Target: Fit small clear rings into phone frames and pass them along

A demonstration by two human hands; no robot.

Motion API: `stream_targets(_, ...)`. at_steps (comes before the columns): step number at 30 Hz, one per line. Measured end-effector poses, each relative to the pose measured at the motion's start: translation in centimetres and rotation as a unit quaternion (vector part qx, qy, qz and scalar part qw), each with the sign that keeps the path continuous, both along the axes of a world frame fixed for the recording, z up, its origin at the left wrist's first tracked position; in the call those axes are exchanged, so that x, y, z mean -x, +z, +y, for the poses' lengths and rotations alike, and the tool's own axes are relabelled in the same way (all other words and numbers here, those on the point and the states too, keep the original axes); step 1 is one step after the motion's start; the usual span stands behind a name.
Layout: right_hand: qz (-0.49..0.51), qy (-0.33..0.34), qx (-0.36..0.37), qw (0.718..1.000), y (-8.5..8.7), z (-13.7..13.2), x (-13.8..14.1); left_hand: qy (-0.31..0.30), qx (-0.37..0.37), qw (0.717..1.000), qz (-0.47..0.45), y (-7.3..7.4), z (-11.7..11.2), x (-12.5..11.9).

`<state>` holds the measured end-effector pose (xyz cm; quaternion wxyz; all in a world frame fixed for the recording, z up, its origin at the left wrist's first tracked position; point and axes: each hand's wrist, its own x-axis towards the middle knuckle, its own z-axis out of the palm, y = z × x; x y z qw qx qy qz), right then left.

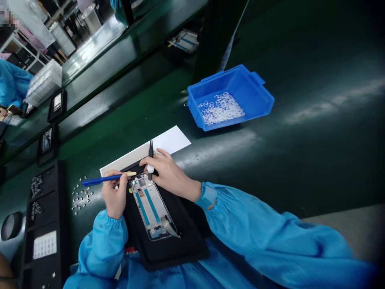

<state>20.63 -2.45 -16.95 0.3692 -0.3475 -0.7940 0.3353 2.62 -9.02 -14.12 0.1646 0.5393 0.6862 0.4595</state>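
My left hand [115, 196] is closed around a blue pen-shaped tool [102, 180] whose cream tip points right, over the top edge of a phone frame [153, 210]. Black tweezers [150, 154] with a white band are held in my right hand [168, 172], their points directed away from me. That hand hovers at the upper right corner of the frame. Blue strips run along the silvery frame, and a ribbon-like piece curls up at its lower end. The frame lies in a black tray [174, 253] in front of me.
A blue bin [255, 96] holds many small clear rings. White paper [173, 140] lies behind the tray. Small metal parts [81, 196] are scattered left, beside a black compartment tray [61, 224]. Farther back are trays with phone frames [46, 140], a stack of plastic trays [45, 82] and other people.
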Motion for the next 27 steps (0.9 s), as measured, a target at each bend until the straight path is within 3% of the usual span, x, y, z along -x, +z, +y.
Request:
stream_targets(2,0.003,0.003,0.003,1.0,0.0,0.0,0.0,-0.002,-0.016,0.999,0.036,0.2,-0.3,0.0)
stream_targets(9,0.008,0.007,0.006,1.0,0.1,0.1,0.0,-0.108,-0.065,0.966,0.226,1.0,-0.5,-0.7)
stream_targets(19,0.005,0.006,0.013,1.0,0.3,-0.1,-0.2,-0.153,-0.05,0.944,0.289,1.4,0.3,-0.8)
stream_targets(27,-0.008,0.013,0.018,1.0,0.8,-0.1,-0.4,-0.191,-0.017,0.906,0.377,2.1,0.1,-1.3)
